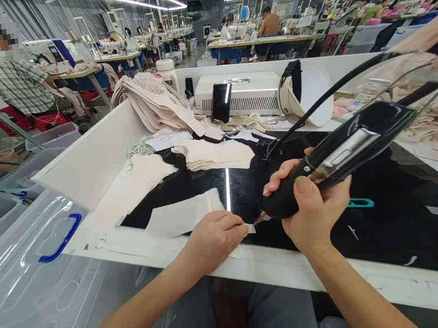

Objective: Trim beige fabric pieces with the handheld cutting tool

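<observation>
My right hand [317, 210] is wrapped round a thick black corded hand tool [339, 153] with a silver lever and a narrow pointed tip. That tip points down and left, close to a small white strip [251, 228] on the black tabletop [263, 190]. My left hand [216, 239] pinches this strip at the near edge, its fingers pressed together. Behind the left hand lies a flat white fabric piece [181, 216] with a cream band. Whether the strip joins that piece is hidden by my fingers.
A stack of cream fabric pieces [215, 153] lies farther back, near a phone [222, 103] leaning on a white vented box [239, 91]. A teal tool [360, 203] lies right. A clear bin lid [32, 274] is at left. Another person's arm [427, 31] reaches in at right.
</observation>
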Action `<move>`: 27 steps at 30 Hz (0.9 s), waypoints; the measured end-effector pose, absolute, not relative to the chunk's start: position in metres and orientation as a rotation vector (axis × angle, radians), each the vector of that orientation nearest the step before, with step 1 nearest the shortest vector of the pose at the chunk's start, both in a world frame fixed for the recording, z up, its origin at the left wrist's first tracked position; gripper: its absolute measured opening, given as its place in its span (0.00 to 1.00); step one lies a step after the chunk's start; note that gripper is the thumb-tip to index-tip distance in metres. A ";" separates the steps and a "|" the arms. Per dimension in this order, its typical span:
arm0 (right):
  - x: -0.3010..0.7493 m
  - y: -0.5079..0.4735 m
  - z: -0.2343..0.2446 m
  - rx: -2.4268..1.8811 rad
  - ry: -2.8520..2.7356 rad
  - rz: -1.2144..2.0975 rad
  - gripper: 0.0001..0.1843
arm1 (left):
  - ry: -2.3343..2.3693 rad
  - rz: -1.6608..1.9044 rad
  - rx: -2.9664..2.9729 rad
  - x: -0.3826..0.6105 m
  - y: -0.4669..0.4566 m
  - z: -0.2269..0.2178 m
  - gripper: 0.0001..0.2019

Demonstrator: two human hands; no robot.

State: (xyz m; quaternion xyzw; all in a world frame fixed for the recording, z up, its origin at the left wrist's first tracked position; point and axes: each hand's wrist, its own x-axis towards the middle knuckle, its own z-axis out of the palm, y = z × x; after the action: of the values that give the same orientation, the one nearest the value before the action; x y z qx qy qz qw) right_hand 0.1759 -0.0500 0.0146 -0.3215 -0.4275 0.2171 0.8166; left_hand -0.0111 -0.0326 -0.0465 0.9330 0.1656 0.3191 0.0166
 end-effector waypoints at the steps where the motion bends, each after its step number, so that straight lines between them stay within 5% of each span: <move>1: 0.176 -0.050 0.014 -0.688 -0.917 0.468 0.25 | 0.513 0.995 2.899 -0.011 -0.033 -0.046 0.14; 27: 0.175 -0.059 0.016 -0.673 -0.909 0.439 0.25 | 0.495 1.056 2.869 -0.011 -0.033 -0.046 0.13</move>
State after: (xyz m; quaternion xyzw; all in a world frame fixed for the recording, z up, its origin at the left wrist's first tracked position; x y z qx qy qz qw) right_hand 0.1752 -0.0593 0.0156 -0.3160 -0.4273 0.2062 0.8216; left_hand -0.0108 -0.0330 -0.0457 0.9262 0.1599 0.3408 0.0222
